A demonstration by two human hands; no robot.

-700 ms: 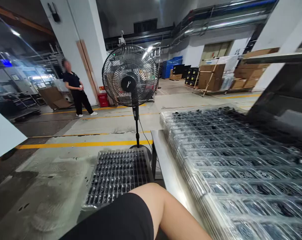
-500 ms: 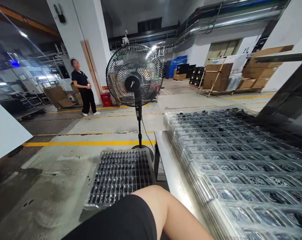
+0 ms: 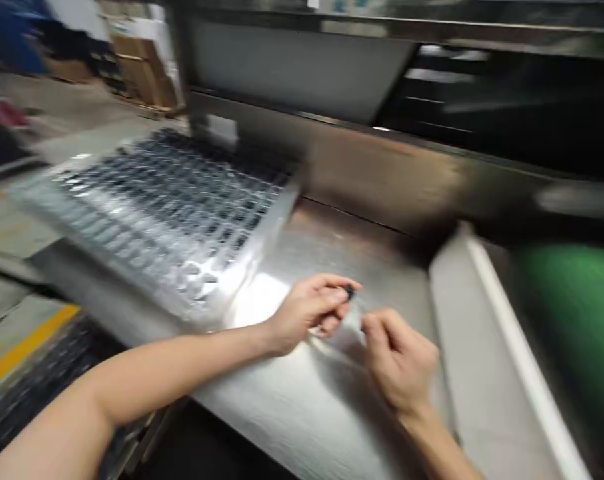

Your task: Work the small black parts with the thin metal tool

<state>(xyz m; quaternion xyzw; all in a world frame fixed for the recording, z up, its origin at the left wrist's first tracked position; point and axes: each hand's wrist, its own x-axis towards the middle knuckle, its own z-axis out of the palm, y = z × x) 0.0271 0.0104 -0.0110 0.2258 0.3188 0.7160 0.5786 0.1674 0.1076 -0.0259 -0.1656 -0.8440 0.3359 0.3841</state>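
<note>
My left hand (image 3: pixel 309 310) is out over the bare steel table (image 3: pixel 302 400), and its fingers (image 3: pixel 332 293) are pinched around a small dark part (image 3: pixel 349 291) held at the tips, just clear of the metal. I judge the tip grip suits something this tiny: it leaves the piece exposed where my right hand (image 3: pixel 399 363) can get at it. That hand sits just beside it, slightly nearer me, knuckles up and fingers curled downward toward the table; whether they are gripping anything I cannot tell (the whole view is smeared by head motion). There may be a scrap of clear film between the two hands, but it is too blurred to be sure.

Both forearms come in low from the near edge, the left one stretched long across from the lower left, the right one short and steep from below, so the wrists meet almost in front of me.

To the left, a stack of clear blister trays (image 3: pixel 152 207) with dark pieces in their pockets lies on the same table, near the left hand but not touching it, presumably kept close for easy reach. A pale raised rail (image 3: pixel 507 353) runs along the right, with a green blur (image 3: pixel 572 313) beyond it. A dark machine housing (image 3: pixel 382 87) stands behind the table.
</note>
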